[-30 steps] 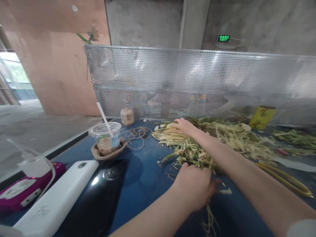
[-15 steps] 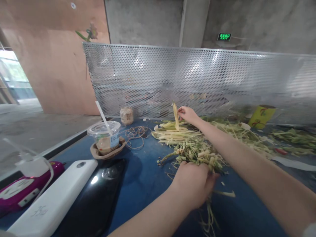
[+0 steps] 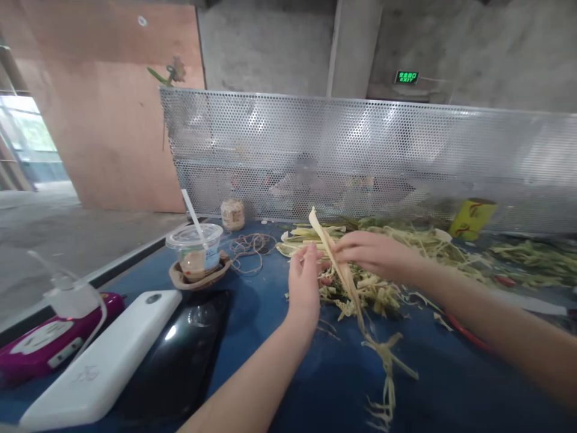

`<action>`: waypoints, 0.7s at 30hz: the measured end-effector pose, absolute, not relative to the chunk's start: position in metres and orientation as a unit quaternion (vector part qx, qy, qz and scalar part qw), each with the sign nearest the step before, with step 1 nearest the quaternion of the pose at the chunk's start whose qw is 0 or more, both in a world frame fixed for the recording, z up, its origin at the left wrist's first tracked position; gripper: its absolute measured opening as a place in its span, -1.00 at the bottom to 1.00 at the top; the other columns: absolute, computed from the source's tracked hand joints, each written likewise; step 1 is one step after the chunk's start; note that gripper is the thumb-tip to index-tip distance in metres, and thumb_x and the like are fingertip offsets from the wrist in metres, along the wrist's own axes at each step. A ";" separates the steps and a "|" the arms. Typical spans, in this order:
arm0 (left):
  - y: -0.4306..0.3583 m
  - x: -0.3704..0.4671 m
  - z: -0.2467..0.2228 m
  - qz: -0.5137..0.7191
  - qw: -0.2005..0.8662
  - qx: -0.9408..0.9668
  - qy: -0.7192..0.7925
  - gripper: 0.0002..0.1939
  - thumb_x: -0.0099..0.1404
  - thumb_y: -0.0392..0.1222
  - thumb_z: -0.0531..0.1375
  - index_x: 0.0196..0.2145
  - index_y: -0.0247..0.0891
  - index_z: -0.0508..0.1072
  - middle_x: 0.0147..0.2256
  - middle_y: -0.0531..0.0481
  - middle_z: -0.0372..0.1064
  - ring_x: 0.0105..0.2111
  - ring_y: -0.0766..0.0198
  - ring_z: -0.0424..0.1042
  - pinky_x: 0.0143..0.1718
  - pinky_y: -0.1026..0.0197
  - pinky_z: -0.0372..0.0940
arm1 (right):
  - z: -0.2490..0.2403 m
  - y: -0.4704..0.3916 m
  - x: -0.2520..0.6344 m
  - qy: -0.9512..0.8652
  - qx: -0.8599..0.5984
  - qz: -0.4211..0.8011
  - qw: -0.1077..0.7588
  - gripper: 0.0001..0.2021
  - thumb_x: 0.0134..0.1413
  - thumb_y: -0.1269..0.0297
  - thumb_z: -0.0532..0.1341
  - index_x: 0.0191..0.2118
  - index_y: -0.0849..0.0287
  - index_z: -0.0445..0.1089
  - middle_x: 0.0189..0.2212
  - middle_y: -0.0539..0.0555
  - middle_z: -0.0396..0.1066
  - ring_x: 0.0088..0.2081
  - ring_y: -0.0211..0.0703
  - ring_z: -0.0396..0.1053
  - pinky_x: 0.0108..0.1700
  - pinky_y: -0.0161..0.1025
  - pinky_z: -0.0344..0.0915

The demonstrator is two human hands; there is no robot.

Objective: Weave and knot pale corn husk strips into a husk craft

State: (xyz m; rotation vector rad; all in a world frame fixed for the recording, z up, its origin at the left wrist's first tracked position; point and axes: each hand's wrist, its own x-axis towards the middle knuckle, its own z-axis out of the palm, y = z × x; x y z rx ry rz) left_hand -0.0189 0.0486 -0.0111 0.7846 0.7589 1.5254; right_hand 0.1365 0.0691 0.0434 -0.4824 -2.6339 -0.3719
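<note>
My right hand [image 3: 378, 255] pinches a long pale yellow corn husk strip [image 3: 346, 279], which slants from upper left to lower right in front of its fingers. From the strip's lower end hangs a knotted length of husk [image 3: 386, 356] with frayed tails, over the blue tabletop. Just left of the strip, my left hand [image 3: 305, 285] is raised with its fingers apart, close to the strip; whether its fingertips touch it is unclear. Behind both hands lie a pile of shredded husk pieces [image 3: 376, 291] and a stack of flat husks [image 3: 295, 237].
On the left are a lidded cup [image 3: 198, 255] in a cardboard holder, twine [image 3: 252, 249], a white power bank [image 3: 108, 355], a black glossy slab [image 3: 180, 355] and a purple power strip [image 3: 54, 337]. A perforated metal screen [image 3: 279, 150] borders the back. A yellow can [image 3: 472, 219] stands right.
My right hand has brought the husk strip nearer and lower. My left hand has let go of the knotted husk and risen beside the strip, its fingers now apart.
</note>
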 end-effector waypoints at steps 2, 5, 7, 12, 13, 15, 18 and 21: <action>0.049 -0.019 -0.013 0.663 0.571 0.364 0.320 -0.54 -0.06 -0.05 0.26 -0.24 -0.30 0.24 -0.41 -0.03 0.36 -0.48 0.33 0.35 -0.54 0.33 0.22 | 0.038 0.052 0.139 -0.953 -0.200 -0.148 0.171 -0.73 0.14 0.42 -0.06 -0.19 0.08 0.36 -0.13 0.04 0.36 -0.07 -0.20 0.29 -0.05 -0.25 0.25; 0.050 -0.016 -0.017 0.664 0.557 0.391 0.310 -0.59 -0.12 -0.17 0.29 -0.29 -0.34 0.29 -0.58 0.08 0.34 -0.59 0.41 0.29 -0.54 0.34 0.22 | 0.033 0.035 0.142 -0.942 -0.274 -0.131 0.143 -0.77 0.15 0.30 -0.03 -0.22 0.06 0.36 -0.20 -0.01 0.39 -0.18 -0.21 0.35 -0.18 -0.32 0.31; 0.051 -0.015 -0.018 0.665 0.558 0.400 0.296 -0.66 -0.11 -0.19 0.28 -0.35 -0.34 0.32 -0.63 0.11 0.33 -0.62 0.43 0.27 -0.54 0.34 0.23 | 0.033 0.028 0.145 -0.939 -0.299 -0.108 0.133 -0.78 0.14 0.26 -0.01 -0.21 0.08 0.35 -0.22 0.00 0.39 -0.19 -0.21 0.36 -0.18 -0.33 0.30; 0.050 -0.017 -0.013 0.667 0.563 0.399 0.281 -0.82 -0.06 -0.20 0.21 -0.46 -0.33 0.35 -0.60 0.11 0.30 -0.62 0.43 0.27 -0.58 0.35 0.23 | 0.031 0.021 0.158 -0.929 -0.299 -0.094 0.197 -0.78 0.14 0.36 -0.03 -0.18 0.11 0.33 -0.20 0.04 0.37 -0.19 -0.26 0.33 -0.18 -0.34 0.28; 0.049 -0.017 -0.012 0.667 0.564 0.399 0.280 -0.84 -0.05 -0.21 0.19 -0.48 -0.33 0.34 -0.60 0.11 0.30 -0.62 0.43 0.27 -0.60 0.36 0.22 | 0.030 0.022 0.161 -0.933 -0.271 -0.104 0.213 -0.77 0.13 0.41 -0.03 -0.19 0.11 0.32 -0.20 0.05 0.36 -0.18 -0.28 0.32 -0.17 -0.34 0.27; 0.047 -0.017 -0.010 0.663 0.567 0.402 0.278 -0.88 -0.04 -0.22 0.18 -0.50 -0.34 0.35 -0.60 0.10 0.29 -0.63 0.44 0.26 -0.63 0.37 0.20 | 0.028 0.023 0.165 -0.932 -0.231 -0.124 0.249 -0.76 0.12 0.48 -0.03 -0.21 0.09 0.31 -0.20 0.07 0.35 -0.17 -0.30 0.31 -0.15 -0.34 0.26; 0.047 -0.017 -0.009 0.656 0.570 0.409 0.277 -0.89 -0.03 -0.24 0.16 -0.50 -0.35 0.36 -0.58 0.09 0.29 -0.64 0.44 0.24 -0.66 0.36 0.18 | 0.025 0.027 0.166 -0.911 -0.244 -0.119 0.312 -0.79 0.11 0.47 0.00 -0.24 0.04 0.30 -0.24 0.04 0.37 -0.18 -0.31 0.33 -0.17 -0.33 0.29; 0.049 -0.017 -0.011 0.652 0.570 0.413 0.281 -0.85 -0.03 -0.22 0.18 -0.46 -0.35 0.35 -0.53 0.05 0.34 -0.60 0.42 0.28 -0.66 0.37 0.18 | 0.022 0.031 0.164 -0.889 -0.263 -0.095 0.364 -0.82 0.11 0.44 0.01 -0.30 0.05 0.31 -0.30 0.03 0.40 -0.20 -0.29 0.35 -0.18 -0.29 0.31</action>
